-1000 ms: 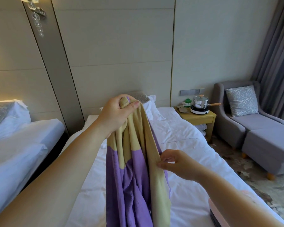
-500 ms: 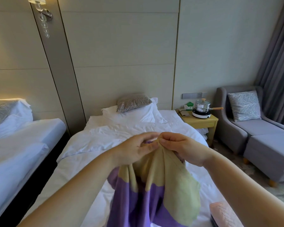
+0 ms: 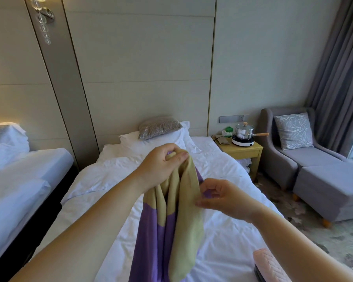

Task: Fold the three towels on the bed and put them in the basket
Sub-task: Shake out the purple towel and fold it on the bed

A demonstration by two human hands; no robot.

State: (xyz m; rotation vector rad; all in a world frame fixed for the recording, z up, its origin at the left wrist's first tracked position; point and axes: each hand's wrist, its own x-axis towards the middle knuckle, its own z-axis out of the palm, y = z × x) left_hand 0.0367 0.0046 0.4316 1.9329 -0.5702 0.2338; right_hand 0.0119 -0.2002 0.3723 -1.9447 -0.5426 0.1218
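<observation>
A yellow-and-purple towel point(image 3: 183, 231) hangs bunched lengthwise over the white bed point(image 3: 228, 231). My left hand point(image 3: 161, 165) grips its top end between thumb and fingers, held up above the bed. Lower and to the right, my right hand point(image 3: 222, 198) pinches the towel's right edge with curled fingers. A folded pink towel point(image 3: 269, 265) lies at the bottom right on a dark basket point(image 3: 257, 272), of which only a sliver shows. No third towel is in view.
White pillows and a grey cushion point(image 3: 159, 127) lie at the head of the bed. To the right stand a wooden nightstand point(image 3: 245, 151) with a pot on a hotplate and a grey armchair point(image 3: 306, 159). A second bed point(image 3: 18, 180) is on the left.
Half a second ago both hands met at the towel's top. My right hand has since slid down the right edge, while my left keeps the top end.
</observation>
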